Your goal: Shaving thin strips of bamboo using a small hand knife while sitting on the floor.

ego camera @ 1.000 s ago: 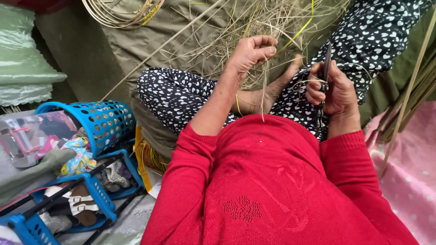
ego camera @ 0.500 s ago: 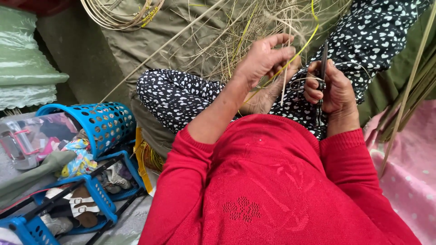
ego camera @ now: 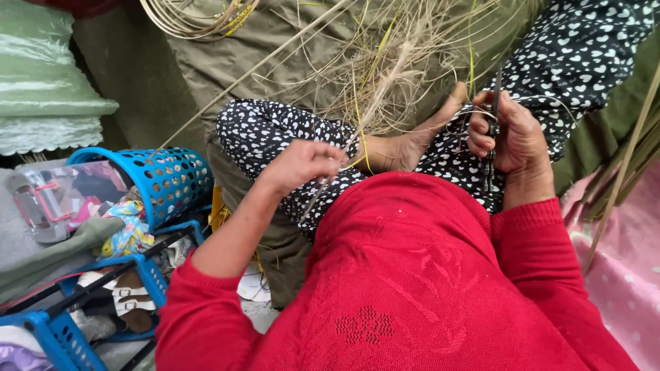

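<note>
Near the middle of the frame, your left hand point(ego camera: 302, 163) is curling its fingers around a thin dry grass stalk point(ego camera: 377, 103), pinching it where the stalk's lower end is crossing your knee. Your left forearm is reaching up from the lower left, bare below the pushed-up red sleeve point(ego camera: 199, 302), with the wrist bending slightly toward the centre. The stalk is running up and to the right from your fingers into the loose heap of dry grass point(ego camera: 412, 48) spreading across the upper middle of the frame.

Toward the upper right, your right hand point(ego camera: 512, 134) is clenching around a dark metal tool point(ego camera: 491, 130), possibly scissors or a knife; its narrow length is standing nearly upright between your fingers and palm, one end poking above your fingertips and the other below them. Your right wrist is coming straight up out of the red cuff.

Your bare foot point(ego camera: 405, 141) is lying between the two hands, on the black heart-print fabric point(ego camera: 275, 130). At the left edge, a blue perforated basket point(ego camera: 168, 178) is tipping on its side.
</note>
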